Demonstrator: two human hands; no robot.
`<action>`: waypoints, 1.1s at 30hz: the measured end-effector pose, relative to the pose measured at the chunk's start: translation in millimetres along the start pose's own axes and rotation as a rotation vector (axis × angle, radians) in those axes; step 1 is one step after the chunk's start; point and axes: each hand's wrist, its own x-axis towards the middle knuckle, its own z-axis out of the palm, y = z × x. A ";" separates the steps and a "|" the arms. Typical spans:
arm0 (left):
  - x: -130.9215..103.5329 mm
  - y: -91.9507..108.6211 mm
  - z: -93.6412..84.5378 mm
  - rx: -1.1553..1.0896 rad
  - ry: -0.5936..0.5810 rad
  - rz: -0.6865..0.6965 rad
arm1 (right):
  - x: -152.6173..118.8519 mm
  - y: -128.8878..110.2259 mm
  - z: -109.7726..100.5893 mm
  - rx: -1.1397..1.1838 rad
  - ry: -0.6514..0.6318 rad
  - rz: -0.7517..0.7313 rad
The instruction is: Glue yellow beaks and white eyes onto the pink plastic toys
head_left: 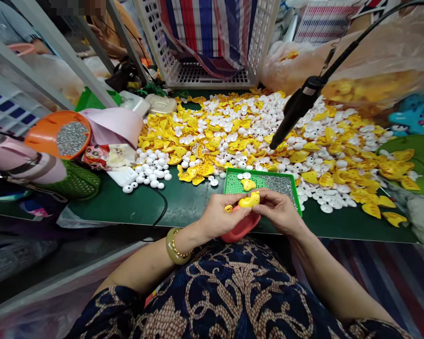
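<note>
Both my left hand (221,214) and my right hand (277,209) are closed on one yellow plastic piece (249,200), held between the fingertips. A small yellow ring-shaped item (228,208) shows at my left hand's fingers. Just beyond the hands lies a green tray (229,181) with another yellow piece (248,184), white caps (244,176) and many small silver screws (281,185). Below my hands a red dish (240,230) is partly covered by them.
A wide heap of yellow and white parts (233,127) covers the table (198,207). A black electric driver (297,110) hangs over it. To the left are an orange bowl (38,136), a pink bottle (17,160) and white balls (151,167); behind stands a white crate (212,81).
</note>
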 end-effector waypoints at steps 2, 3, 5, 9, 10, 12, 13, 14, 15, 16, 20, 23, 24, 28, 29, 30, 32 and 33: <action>-3.0 1.6 1.9 0.042 0.006 0.005 | -0.6 -2.4 -2.7 -0.014 -0.030 -0.003; -4.3 2.1 2.6 0.063 -0.001 0.006 | -1.7 -3.3 -3.4 -0.027 -0.036 -0.001; -6.6 2.9 3.8 0.101 -0.013 0.029 | -4.5 -4.2 -3.6 -0.052 -0.032 0.004; -8.4 1.5 7.2 0.196 -0.011 0.106 | -6.9 -0.3 -0.6 -0.068 0.026 -0.030; -7.9 0.0 8.0 0.217 0.001 0.105 | -6.0 2.0 0.3 -0.062 0.042 -0.040; -6.0 -3.6 8.2 0.224 0.023 0.073 | -3.1 6.8 2.1 -0.043 0.046 -0.034; -4.8 -5.3 7.4 0.209 0.023 0.048 | -1.7 8.7 2.9 -0.036 0.038 -0.021; -3.5 -6.5 5.9 0.184 0.010 0.020 | -0.7 9.9 3.7 -0.035 0.028 -0.006; -2.4 -7.0 3.7 0.154 -0.013 -0.010 | -0.3 10.4 4.5 -0.037 0.017 0.007; -1.4 -6.6 1.1 0.123 -0.041 -0.039 | -0.6 10.1 5.3 -0.036 0.005 0.018; 0.6 3.5 -9.8 0.088 -0.173 -0.109 | -6.3 3.9 9.8 -0.036 0.011 0.039; -0.4 15.1 -13.1 0.164 -0.254 -0.149 | -11.8 -3.2 14.8 -0.065 0.030 0.021; -1.4 18.0 -12.7 0.200 -0.257 -0.155 | -13.5 -5.4 16.8 -0.084 0.035 0.004; -6.0 17.5 -5.3 0.300 -0.176 -0.102 | -16.8 -7.2 23.9 -0.220 0.110 -0.094; -6.4 14.8 -3.4 0.303 -0.150 -0.093 | -15.9 -5.3 25.0 -0.246 0.125 -0.106; -6.4 11.6 -2.1 0.301 -0.126 -0.094 | -14.1 -2.7 25.7 -0.257 0.129 -0.106; -4.9 5.8 -2.4 0.271 -0.089 -0.115 | -8.7 3.3 26.1 -0.232 0.113 -0.078; -3.8 3.7 -4.3 0.242 -0.076 -0.126 | -5.6 6.0 25.9 -0.197 0.099 -0.055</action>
